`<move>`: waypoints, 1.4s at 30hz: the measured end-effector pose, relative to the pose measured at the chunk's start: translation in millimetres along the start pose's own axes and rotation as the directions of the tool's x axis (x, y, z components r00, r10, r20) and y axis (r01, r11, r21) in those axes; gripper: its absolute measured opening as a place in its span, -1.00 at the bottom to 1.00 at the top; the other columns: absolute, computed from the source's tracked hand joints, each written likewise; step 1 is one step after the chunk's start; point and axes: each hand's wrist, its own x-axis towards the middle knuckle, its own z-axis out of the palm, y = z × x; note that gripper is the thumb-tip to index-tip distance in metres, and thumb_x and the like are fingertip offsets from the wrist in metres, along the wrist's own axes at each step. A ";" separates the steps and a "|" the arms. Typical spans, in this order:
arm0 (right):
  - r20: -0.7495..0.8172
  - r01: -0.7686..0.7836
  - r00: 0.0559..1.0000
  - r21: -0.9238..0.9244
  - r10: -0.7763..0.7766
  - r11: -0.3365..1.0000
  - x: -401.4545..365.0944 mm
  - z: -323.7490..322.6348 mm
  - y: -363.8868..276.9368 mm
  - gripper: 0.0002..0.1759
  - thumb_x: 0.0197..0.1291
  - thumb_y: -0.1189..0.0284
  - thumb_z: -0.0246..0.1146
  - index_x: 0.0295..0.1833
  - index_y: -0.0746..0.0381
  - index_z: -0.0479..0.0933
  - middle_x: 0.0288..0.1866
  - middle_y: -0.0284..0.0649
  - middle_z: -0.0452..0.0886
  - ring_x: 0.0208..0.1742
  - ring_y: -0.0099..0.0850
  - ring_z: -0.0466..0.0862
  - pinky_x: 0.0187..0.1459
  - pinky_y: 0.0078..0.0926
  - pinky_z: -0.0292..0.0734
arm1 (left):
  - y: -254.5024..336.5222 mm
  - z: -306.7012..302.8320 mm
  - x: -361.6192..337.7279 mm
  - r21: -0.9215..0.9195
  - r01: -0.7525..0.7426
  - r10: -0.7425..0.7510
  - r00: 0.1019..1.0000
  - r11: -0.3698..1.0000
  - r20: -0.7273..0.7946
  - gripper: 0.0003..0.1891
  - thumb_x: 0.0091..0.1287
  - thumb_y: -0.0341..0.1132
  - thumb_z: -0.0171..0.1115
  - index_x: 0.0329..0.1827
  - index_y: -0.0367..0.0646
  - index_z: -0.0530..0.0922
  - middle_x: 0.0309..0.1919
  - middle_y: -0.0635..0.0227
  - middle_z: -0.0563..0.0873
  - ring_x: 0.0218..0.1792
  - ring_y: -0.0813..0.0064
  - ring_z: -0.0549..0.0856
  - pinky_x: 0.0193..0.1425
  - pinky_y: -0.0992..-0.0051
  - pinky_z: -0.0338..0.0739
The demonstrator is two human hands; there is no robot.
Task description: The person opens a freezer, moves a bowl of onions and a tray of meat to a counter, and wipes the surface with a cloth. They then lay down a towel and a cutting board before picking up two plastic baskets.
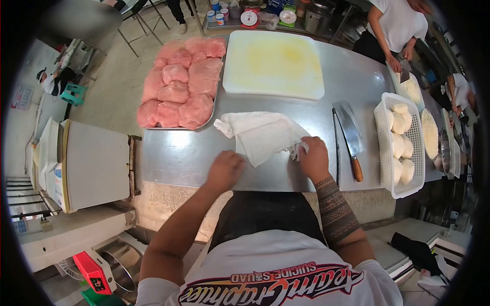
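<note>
A white cloth (pixel 270 133) lies spread and creased on the steel table in front of me. My right hand (pixel 314 157) is closed on the cloth's bunched right corner. My left hand (pixel 226 170) has its fingers curled, close by the cloth's lower left edge. Whether those fingers grip anything is hidden. Beyond the cloth lies a white cutting board (pixel 273 65) with a yellowish stain. To its left stands a metal tray (pixel 210 119) heaped with slabs of raw pink meat (pixel 176 84).
Right of my right hand lie a cleaver (pixel 350 132) with a wooden handle and a long thin dark rod (pixel 336 145). A white plastic basket (pixel 407 189) holds several pale rounded pieces (pixel 398 145). A co-worker (pixel 400 23) handles a blade at the far right. A white chest (pixel 97 166) stands left.
</note>
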 end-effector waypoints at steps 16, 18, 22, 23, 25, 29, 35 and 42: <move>-0.104 -0.012 0.993 0.377 0.055 0.926 64.7 -168.6 -19.6 -0.76 0.25 0.62 0.32 0.03 0.27 0.64 -0.21 -0.21 0.67 -0.19 -0.48 0.63 -0.09 -0.50 0.55 | 74.5 -161.7 162.4 -0.037 0.034 -0.043 0.960 0.999 -0.277 -0.88 0.46 -0.46 0.28 -0.01 -0.26 0.58 -0.26 0.19 0.77 -0.26 0.39 0.77 -0.13 0.41 0.62; -0.153 0.061 0.988 0.276 -0.018 0.959 71.4 -209.6 -39.1 -0.78 0.30 0.64 0.27 0.04 0.30 0.64 -0.14 -0.22 0.69 -0.15 -0.47 0.65 -0.05 -0.52 0.55 | 96.7 -194.2 178.8 -0.037 0.067 -0.075 0.951 0.997 -0.299 -0.86 0.45 -0.48 0.31 0.01 -0.27 0.60 -0.21 0.26 0.78 -0.21 0.47 0.77 -0.09 0.46 0.61; -0.239 0.244 0.949 0.142 -0.206 0.959 65.2 -259.8 -68.1 -0.75 0.29 0.72 0.23 0.04 0.32 0.64 -0.11 -0.20 0.70 -0.09 -0.43 0.67 0.01 -0.51 0.55 | 112.5 -231.0 175.1 -0.121 -0.077 0.027 0.929 0.990 -0.368 -0.80 0.44 -0.48 0.35 0.07 -0.27 0.64 -0.14 0.32 0.78 -0.14 0.55 0.76 0.00 0.52 0.61; -0.237 0.263 0.945 0.144 -0.224 0.954 58.4 -257.8 -68.7 -0.73 0.25 0.74 0.23 0.03 0.32 0.65 -0.11 -0.20 0.69 -0.08 -0.42 0.67 0.03 -0.51 0.55 | 113.4 -235.0 165.0 -0.114 -0.116 0.065 0.923 0.987 -0.379 -0.79 0.44 -0.48 0.36 0.09 -0.27 0.65 -0.12 0.34 0.79 -0.13 0.57 0.75 0.03 0.54 0.61; -0.233 0.296 0.938 0.148 -0.257 0.944 40.5 -251.1 -72.3 -0.69 0.19 0.79 0.23 0.01 0.32 0.66 -0.10 -0.20 0.68 -0.04 -0.40 0.68 0.06 -0.51 0.55 | 106.1 -232.7 134.6 -0.032 -0.072 0.058 0.944 0.997 -0.323 -0.78 0.40 -0.52 0.31 0.08 -0.22 0.67 -0.08 0.25 0.79 -0.08 0.38 0.79 0.07 0.44 0.64; 0.026 0.286 0.955 0.196 -0.297 0.938 -6.7 -169.5 -48.7 -0.60 0.04 0.77 0.32 -0.03 0.14 0.72 -0.06 -0.16 0.69 0.03 -0.10 0.69 0.19 -0.16 0.52 | 52.7 -172.1 38.5 -0.088 0.088 -0.091 0.995 0.992 -0.041 -0.74 0.34 -0.54 0.32 0.08 -0.17 0.67 0.04 0.13 0.79 0.10 0.10 0.78 0.25 0.29 0.63; 0.545 0.177 0.811 0.116 -0.212 0.977 -96.8 -52.4 4.6 -0.75 0.21 0.47 0.37 0.02 0.16 0.71 -0.04 -0.15 0.72 0.08 -0.08 0.65 0.15 -0.09 0.51 | -4.1 -59.4 -102.4 0.071 0.222 -0.232 0.955 0.972 0.188 -0.72 0.34 -0.49 0.26 0.10 -0.22 0.70 0.30 0.06 0.69 0.33 -0.08 0.59 0.50 0.01 0.39; 0.257 0.171 0.950 0.053 -0.179 0.984 -35.9 -15.6 -4.2 -0.44 0.33 0.28 0.33 0.40 0.23 0.50 0.34 0.11 0.55 0.38 0.08 0.52 0.43 0.10 0.34 | 0.7 -28.7 -54.3 0.158 0.169 -0.179 0.983 0.973 0.049 -0.44 0.42 -0.40 0.25 0.50 -0.23 0.45 0.58 -0.05 0.39 0.58 -0.19 0.32 0.63 -0.07 0.21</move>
